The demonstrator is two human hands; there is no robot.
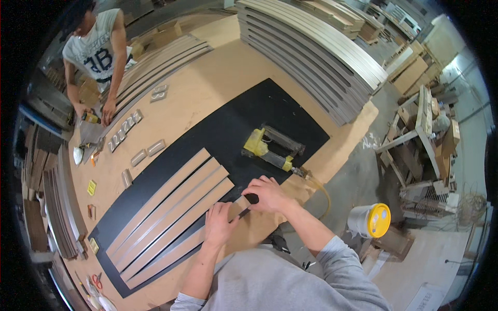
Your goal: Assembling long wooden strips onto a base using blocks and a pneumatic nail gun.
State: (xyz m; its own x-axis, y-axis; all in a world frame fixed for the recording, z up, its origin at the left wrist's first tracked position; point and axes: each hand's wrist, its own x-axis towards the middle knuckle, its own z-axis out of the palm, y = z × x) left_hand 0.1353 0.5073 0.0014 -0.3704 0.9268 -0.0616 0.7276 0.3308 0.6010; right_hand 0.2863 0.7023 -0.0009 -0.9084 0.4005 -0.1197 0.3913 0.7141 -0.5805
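My left hand [219, 223] is closed over the far end of the nearest wooden slat [168, 256], thumb and fingers at its edges. Just to the right, my right hand [265, 196] grips a small dark block [251, 198] at the same slat end. A narrow dark edge shows between the two hands. Several tan slats [174, 189] lie side by side with thin gaps on a curved black panel [259, 106]. Beyond my right hand a yellow and grey nail gun [267, 149] rests on the panel.
An air hose [327, 199] runs off the table edge. Stacked grey slatted panels [311, 57] stand at the far right. A co-worker [98, 52] holds a power tool at the far left. Small packets [124, 129] and red scissors [97, 281] lie leftward; a yellow-lidded bucket [369, 220] stands right.
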